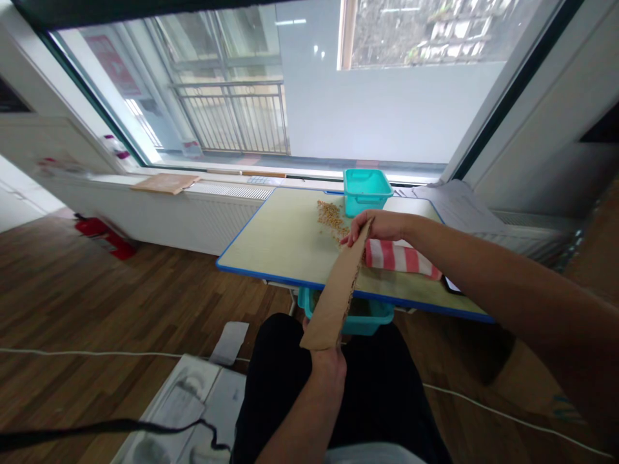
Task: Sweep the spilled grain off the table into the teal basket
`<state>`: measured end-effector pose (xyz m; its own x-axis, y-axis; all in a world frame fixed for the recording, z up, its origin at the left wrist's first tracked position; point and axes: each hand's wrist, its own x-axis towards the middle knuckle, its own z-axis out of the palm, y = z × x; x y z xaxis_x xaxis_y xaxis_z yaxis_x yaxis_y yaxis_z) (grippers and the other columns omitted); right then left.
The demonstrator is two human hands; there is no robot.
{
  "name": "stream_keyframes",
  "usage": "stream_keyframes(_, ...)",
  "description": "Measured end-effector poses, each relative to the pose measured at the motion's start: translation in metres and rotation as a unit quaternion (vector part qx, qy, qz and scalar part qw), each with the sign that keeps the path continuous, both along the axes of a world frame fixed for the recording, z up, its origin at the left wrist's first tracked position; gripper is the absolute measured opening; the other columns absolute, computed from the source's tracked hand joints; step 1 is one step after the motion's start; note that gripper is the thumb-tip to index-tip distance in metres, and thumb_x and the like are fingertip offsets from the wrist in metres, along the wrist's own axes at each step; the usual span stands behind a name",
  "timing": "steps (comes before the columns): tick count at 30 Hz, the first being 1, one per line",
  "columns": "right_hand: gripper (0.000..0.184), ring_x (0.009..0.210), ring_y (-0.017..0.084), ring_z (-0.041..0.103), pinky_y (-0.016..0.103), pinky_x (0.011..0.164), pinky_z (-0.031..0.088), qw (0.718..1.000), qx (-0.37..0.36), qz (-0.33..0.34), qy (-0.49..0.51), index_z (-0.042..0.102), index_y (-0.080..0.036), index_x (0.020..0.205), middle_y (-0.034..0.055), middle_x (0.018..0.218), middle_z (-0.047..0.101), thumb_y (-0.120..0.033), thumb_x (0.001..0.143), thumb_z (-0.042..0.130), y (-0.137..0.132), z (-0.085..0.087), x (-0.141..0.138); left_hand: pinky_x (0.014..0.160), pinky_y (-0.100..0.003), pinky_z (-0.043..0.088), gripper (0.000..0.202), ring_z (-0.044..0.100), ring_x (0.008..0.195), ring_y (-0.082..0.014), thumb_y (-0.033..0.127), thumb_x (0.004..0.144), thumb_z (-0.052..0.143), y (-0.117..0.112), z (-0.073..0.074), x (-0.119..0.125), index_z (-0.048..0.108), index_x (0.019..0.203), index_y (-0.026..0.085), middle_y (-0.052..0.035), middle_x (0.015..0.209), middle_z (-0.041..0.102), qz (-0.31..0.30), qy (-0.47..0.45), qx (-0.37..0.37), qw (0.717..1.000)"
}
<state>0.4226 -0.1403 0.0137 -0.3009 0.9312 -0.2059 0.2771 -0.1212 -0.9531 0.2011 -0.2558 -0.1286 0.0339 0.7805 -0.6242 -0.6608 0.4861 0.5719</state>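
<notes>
A long, flat piece of brown cardboard [331,299] slants from the table down toward my lap. My right hand [374,225] is closed around its far end, beside a scatter of small yellowish kernels [331,216]. Over my lap, my left hand [329,359] lies behind the cardboard's near end. That end hides most of its fingers, so its grip does not show. Just below the table edge sits a teal basket [370,322], partly covered by the cardboard. A red-and-white striped cloth roll [399,256] lies under my right forearm.
On the pale table with a blue edge [271,238], a second teal basket [367,187] stands at the back. A dark-edged device [452,285] lies near the right side. White boxes [193,399] and a cable [120,353] are on the floor, with a red fire extinguisher [104,236] farther left.
</notes>
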Motion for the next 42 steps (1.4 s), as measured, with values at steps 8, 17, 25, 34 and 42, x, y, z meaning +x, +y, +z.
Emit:
stream_keyframes(8,0.021,0.092,0.023,0.072,0.035,0.085,0.056,0.999,-0.025,-0.011,0.022,0.07,-0.021,0.062,0.0024,0.075,0.076,-0.023,0.05,0.087,-0.005,0.006,-0.006,0.074,-0.034,0.055,0.044,0.064,0.103,-0.0232,0.024,0.081,0.067,-0.002,0.009,-0.001,0.051,0.121,0.032,-0.0073,0.122,0.062,-0.016,0.015,0.031,0.999)
stream_keyframes(17,0.02,0.088,0.021,0.072,0.032,0.081,0.056,0.999,-0.029,0.009,0.041,0.07,-0.02,0.059,0.0021,0.072,0.075,-0.025,0.05,0.087,-0.011,0.004,-0.006,0.075,-0.035,0.055,0.038,0.066,0.098,-0.0237,0.029,0.08,0.068,-0.014,0.006,-0.004,0.056,0.116,0.032,-0.005,0.113,0.065,-0.051,0.02,0.021,0.998)
stream_keyframes(25,0.024,0.085,0.022,0.07,0.037,0.088,0.055,0.989,0.079,-0.11,0.059,0.069,-0.019,0.064,0.0008,0.076,0.074,-0.017,0.045,0.084,-0.013,0.011,-0.018,0.069,-0.035,0.057,0.049,0.068,0.086,-0.0215,0.027,0.078,0.073,-0.009,0.009,-0.008,0.049,0.12,0.028,-0.0063,0.106,0.066,-0.04,0.025,0.018,0.999)
stream_keyframes(34,0.022,0.079,0.023,0.067,0.039,0.084,0.053,0.939,0.238,-0.227,-0.095,0.075,-0.021,0.072,0.0017,0.078,0.075,-0.013,0.055,0.062,0.008,-0.013,-0.048,0.072,-0.035,0.058,0.053,0.069,0.083,-0.0195,0.025,0.076,0.075,-0.003,0.011,-0.016,0.049,0.122,0.026,-0.0061,0.103,0.067,-0.012,0.017,0.014,1.0)
stream_keyframes(42,0.013,0.078,0.022,0.067,0.038,0.08,0.054,0.968,0.163,-0.181,-0.062,0.073,-0.022,0.066,0.003,0.075,0.074,-0.02,0.054,0.068,0.008,-0.027,-0.024,0.072,-0.036,0.058,0.048,0.069,0.087,-0.0216,0.023,0.077,0.073,-0.004,0.013,-0.032,0.05,0.119,0.026,-0.0077,0.106,0.067,-0.021,0.013,0.0,1.0)
